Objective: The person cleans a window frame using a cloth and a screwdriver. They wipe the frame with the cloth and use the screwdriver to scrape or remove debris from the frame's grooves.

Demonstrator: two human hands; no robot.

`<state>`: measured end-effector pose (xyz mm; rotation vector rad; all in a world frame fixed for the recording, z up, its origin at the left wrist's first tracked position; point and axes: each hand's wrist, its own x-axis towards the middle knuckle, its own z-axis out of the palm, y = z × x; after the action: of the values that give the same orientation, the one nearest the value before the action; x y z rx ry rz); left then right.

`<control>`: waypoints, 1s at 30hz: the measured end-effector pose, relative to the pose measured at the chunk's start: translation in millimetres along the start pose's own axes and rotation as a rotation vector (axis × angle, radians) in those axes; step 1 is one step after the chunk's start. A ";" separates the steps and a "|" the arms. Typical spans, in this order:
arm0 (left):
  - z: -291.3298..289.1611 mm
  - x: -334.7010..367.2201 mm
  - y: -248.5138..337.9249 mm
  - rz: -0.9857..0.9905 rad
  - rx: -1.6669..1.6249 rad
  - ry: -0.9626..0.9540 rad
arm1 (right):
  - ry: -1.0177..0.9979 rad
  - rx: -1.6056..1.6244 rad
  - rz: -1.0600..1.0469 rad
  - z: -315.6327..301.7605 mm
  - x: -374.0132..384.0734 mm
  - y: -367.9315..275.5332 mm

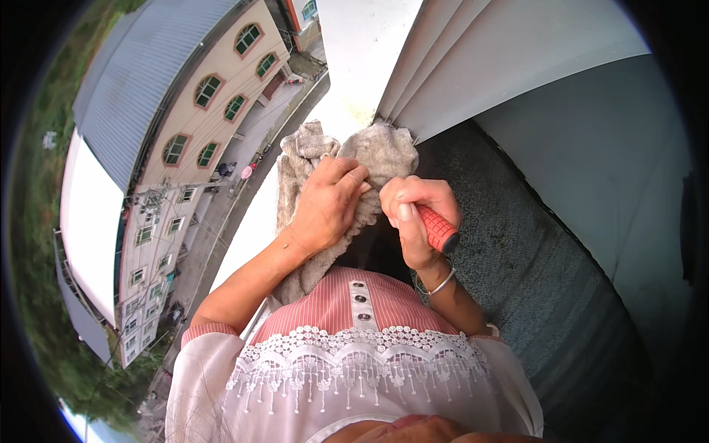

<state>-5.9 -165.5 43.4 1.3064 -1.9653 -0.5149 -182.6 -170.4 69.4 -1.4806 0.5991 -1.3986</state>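
My left hand [330, 199] is closed on a bunched, grey-beige cloth [380, 151] that looks like worn towelling. The cloth drapes over a white ledge [247, 236] and hangs down toward my waist. Close beside it, my right hand [422, 210] is wrapped round a red, grid-textured tool handle [437, 228] with a black end cap. That cap points back toward me, to the lower right. The handle's far end is hidden by my fingers and the cloth, so the kind of tool cannot be made out.
Beyond the ledge the view drops to a street [214, 214] and a beige building [203, 111] with arched green windows. A white upright panel [365, 55] rises ahead. Right of me are a dark grey speckled surface [509, 244] and a pale grey wall [613, 162].
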 end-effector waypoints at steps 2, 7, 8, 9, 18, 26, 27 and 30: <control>0.5 0.7 2.3 0.051 -0.058 0.013 | -0.060 -0.112 -0.130 0.9 9.0 -5.7; 27.7 54.1 4.2 0.194 -0.159 0.054 | -0.098 -0.327 -0.432 -14.9 30.1 -4.3; 34.0 56.9 0.6 0.188 -0.153 0.055 | -0.076 -0.339 -0.449 -19.4 26.1 5.2; 37.5 55.3 -1.8 0.170 -0.135 0.057 | -0.041 -0.331 -0.404 -17.3 23.0 11.6; -3.3 -20.7 7.2 -0.004 -0.045 -0.059 | 0.061 0.294 0.011 -3.5 -5.1 -10.1; 38.2 58.4 -15.3 0.146 -0.085 0.039 | -0.181 -0.457 -0.446 -0.9 33.8 20.3; 42.3 53.5 -25.7 0.127 -0.163 0.052 | -0.210 -0.488 -0.440 10.9 40.8 18.8; 22.8 25.7 -21.0 -0.157 -0.898 0.062 | -0.226 -0.531 -0.269 60.6 55.1 6.8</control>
<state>-15.7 -198.7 23.0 0.8620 -1.2973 -1.2339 -111.9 -201.8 97.1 -2.1776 0.6770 -1.3001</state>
